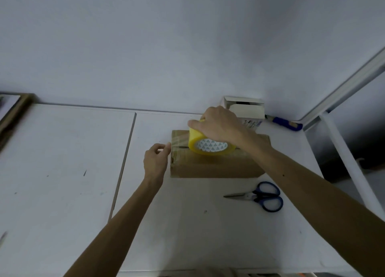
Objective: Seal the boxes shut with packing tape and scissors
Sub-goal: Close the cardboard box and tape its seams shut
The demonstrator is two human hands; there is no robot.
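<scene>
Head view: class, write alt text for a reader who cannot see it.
A person's right hand holds a yellow tape roll on a brown cardboard box, while the left hand pinches the pulled tape end at the box's left edge. Blue-handled scissors lie on the white table nearer the person.

Yellow tape roll (208,143), blue-handled scissors (262,196)
</scene>
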